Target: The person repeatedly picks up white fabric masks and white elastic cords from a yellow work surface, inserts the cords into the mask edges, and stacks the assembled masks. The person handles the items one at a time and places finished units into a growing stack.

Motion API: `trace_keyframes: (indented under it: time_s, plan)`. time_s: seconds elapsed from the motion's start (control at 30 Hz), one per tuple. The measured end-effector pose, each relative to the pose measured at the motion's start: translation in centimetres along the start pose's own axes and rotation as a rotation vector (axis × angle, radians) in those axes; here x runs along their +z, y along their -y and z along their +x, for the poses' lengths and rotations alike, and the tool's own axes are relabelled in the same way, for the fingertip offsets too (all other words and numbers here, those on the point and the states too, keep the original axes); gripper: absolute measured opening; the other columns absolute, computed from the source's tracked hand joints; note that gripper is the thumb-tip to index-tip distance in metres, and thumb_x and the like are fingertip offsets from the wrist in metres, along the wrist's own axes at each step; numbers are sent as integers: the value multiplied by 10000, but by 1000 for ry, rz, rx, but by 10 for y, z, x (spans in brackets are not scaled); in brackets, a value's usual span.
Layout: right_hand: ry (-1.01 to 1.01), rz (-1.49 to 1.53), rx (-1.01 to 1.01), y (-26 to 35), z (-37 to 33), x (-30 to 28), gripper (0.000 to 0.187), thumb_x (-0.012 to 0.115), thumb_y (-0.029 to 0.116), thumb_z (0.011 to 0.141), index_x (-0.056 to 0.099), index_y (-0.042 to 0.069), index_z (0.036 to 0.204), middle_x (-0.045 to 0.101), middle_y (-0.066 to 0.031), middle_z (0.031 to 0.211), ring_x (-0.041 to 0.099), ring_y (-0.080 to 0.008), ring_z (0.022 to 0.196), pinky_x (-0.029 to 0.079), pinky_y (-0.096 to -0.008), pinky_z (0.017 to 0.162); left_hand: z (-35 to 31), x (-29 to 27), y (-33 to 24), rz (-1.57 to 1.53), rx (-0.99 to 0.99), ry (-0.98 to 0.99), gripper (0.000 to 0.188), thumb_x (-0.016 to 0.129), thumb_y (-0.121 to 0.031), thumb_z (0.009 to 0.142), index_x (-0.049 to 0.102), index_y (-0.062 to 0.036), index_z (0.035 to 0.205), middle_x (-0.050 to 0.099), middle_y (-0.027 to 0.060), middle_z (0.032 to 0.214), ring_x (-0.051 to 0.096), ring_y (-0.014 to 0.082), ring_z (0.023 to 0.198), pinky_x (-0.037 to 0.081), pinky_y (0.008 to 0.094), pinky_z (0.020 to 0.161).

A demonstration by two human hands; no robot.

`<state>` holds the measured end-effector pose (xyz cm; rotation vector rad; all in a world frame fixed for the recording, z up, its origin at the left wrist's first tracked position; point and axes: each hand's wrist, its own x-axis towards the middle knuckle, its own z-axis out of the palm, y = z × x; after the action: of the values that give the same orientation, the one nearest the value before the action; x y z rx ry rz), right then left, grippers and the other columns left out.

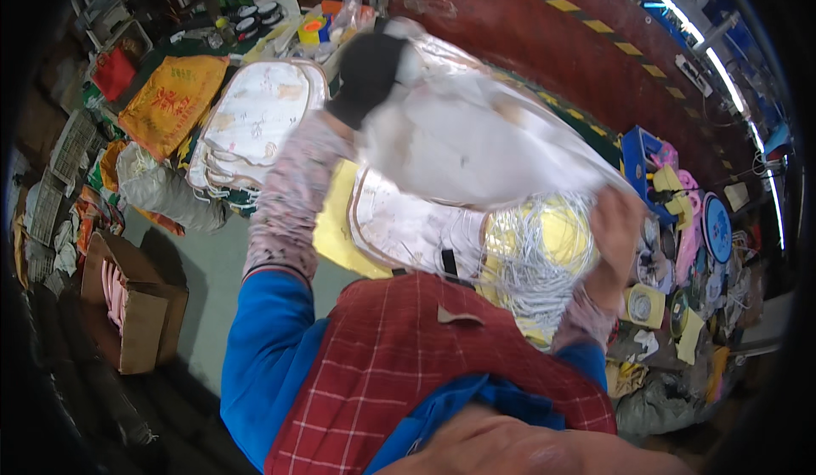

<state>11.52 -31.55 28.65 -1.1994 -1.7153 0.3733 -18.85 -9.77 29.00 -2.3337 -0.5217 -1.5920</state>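
A large white sheet [476, 135], perhaps cloth or plastic, is spread above the table and smeared by motion. At its upper left edge my left hand [370, 76], in a black glove, seems to grip it, though blur hides the fingers. My right hand [616, 229] is bare and close to the sheet's right corner; its blurred fingers do not show whether they hold it. Below the sheet lies a white padded piece with brown edging [399, 220], on a yellow sheet [336, 233]. Beside my right hand is a tangled bundle of thin white cords [540, 250].
Similar brown-edged pieces [255, 110] are stacked at the left. An orange bag [174, 101] lies beyond them. An open cardboard box [136, 313] stands lower left. A blue crate [642, 165] and a round blue item [716, 227] are at the right. A dark red wall [510, 29] bounds the back.
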Motion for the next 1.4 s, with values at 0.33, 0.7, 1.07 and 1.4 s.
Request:
trace_keyframes:
  time_s: [0.33,0.7,1.07,1.4]
  plan:
    - [-36,-274,-249,-30,0,-5,167,494,138,883,586,-1,869,508,-3,560,420,-74,428,270,-223,374,-21,9,26,-43,-178,167,306,587,-142,745,619,-62,1038,624,84,783,618,227,724,486,318,653]
    - [35,-328,218,-25,-8,-2,175,482,20,799,620,-18,899,632,-100,734,582,-232,563,445,-338,510,-21,13,13,-381,-303,172,208,557,-156,795,640,-58,959,667,105,792,649,173,697,504,346,661]
    - [19,4,43,-14,25,3,192,550,125,815,616,-31,904,618,-66,771,565,-132,608,450,-240,554,-30,-29,4,-654,-102,960,234,620,-217,804,584,-47,961,622,151,764,614,312,696,476,332,639]
    - [-484,772,506,-96,43,61,509,469,447,917,579,-48,878,553,-101,571,489,-128,435,395,-239,426,-125,-20,62,277,-81,82,104,534,-129,759,594,-47,738,537,120,678,542,263,626,396,354,532]
